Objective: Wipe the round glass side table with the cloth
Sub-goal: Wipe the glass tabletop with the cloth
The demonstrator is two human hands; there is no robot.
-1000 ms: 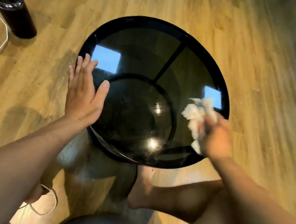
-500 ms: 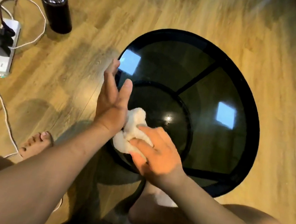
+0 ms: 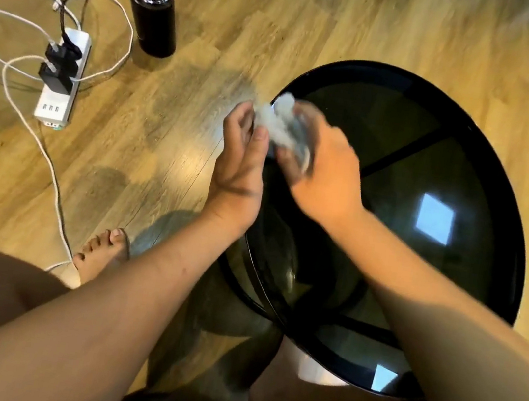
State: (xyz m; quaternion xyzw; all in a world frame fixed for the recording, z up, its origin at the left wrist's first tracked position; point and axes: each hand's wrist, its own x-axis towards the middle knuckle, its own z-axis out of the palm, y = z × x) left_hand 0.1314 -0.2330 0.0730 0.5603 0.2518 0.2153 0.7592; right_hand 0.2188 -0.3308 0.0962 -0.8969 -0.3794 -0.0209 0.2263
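Note:
The round side table (image 3: 487, 187) has a dark glass top in a black rim and stands on the wooden floor at the right. A white cloth (image 3: 280, 123), blurred by motion, lies at the table's far left edge. My right hand (image 3: 326, 172) grips the cloth and presses it on the glass. My left hand (image 3: 241, 155) is at the table's left rim, right beside the cloth, with its fingers curled and its thumb touching the cloth.
A black flask (image 3: 150, 3) stands on the floor at the upper left. A white power strip (image 3: 62, 81) with black plugs and trailing cables lies left of it. My bare feet (image 3: 101, 257) rest on the floor near the table's base.
My right hand has swept the cloth from the table's right side to its near left and then up along the left edge. My left hand stayed at the left rim.

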